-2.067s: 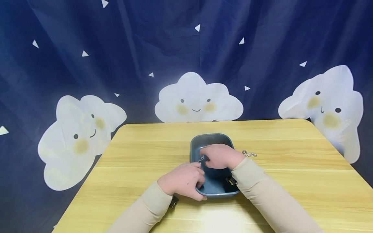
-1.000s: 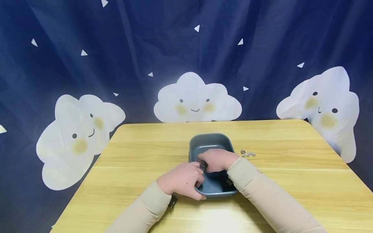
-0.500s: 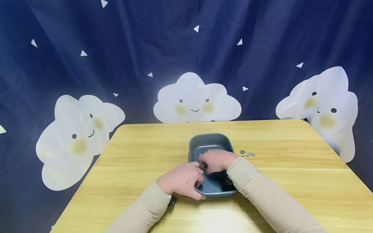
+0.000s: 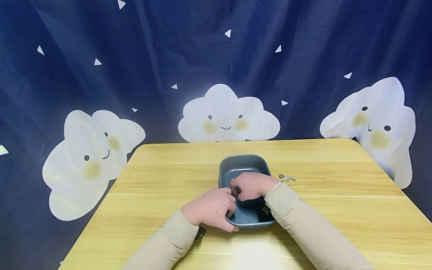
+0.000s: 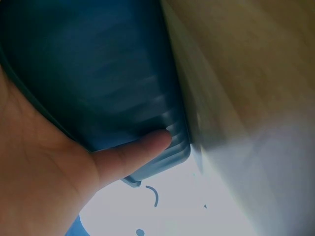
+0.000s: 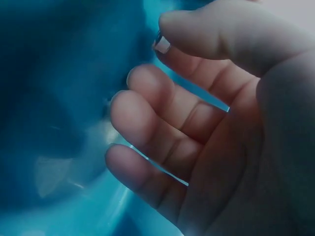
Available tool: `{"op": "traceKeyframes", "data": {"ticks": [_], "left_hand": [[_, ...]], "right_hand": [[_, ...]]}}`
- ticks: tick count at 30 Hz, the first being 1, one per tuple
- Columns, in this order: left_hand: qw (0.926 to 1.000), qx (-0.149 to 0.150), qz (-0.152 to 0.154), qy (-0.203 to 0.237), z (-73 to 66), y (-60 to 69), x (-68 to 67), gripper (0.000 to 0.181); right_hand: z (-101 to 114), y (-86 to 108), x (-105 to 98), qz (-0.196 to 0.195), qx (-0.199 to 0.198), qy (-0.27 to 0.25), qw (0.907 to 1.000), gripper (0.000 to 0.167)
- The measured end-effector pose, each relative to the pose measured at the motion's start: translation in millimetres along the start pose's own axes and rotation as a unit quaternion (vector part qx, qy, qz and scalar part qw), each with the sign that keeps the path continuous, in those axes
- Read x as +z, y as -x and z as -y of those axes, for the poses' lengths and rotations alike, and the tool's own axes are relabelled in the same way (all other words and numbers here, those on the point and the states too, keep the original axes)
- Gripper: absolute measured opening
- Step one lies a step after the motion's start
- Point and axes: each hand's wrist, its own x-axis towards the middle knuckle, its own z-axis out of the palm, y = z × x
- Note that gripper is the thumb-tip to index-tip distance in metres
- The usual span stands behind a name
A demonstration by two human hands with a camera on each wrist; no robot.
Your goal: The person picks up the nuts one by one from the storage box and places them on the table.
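A dark blue-grey plastic box [image 4: 251,224] stands on the wooden table. My left hand [image 4: 212,210] grips its near left side, fingers over the rim; in the left wrist view the thumb lies along the outer wall. My right hand [image 4: 251,185] reaches into the box. In the right wrist view its thumb and forefinger pinch a small shiny metal nut [image 6: 162,44], while the other fingers are loosely curled. The nut is hidden by the hand in the head view. Much of the box's floor is covered by my right hand and sleeve.
Several small metal nuts [image 4: 287,179] lie on the table [image 4: 337,213] just right of the box, near my right sleeve. A dark blue curtain [image 4: 202,45] with white clouds hangs behind the table's far edge.
My right hand has moved slightly nearer inside the box. Two nuts seen by its fingertips about two seconds ago are now out of sight. My left hand keeps its grip.
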Motion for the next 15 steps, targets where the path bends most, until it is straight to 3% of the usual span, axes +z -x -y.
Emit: {"op": "traceKeyframes", "data": {"ticks": [15], "left_hand": [[0.9999,0.012,-0.004,-0.002,1.2,-0.1,-0.3,0.046]], "right_hand": [[-6,15.5,-19,-0.062,-0.009,-0.025,0.9977,0.016]]}}
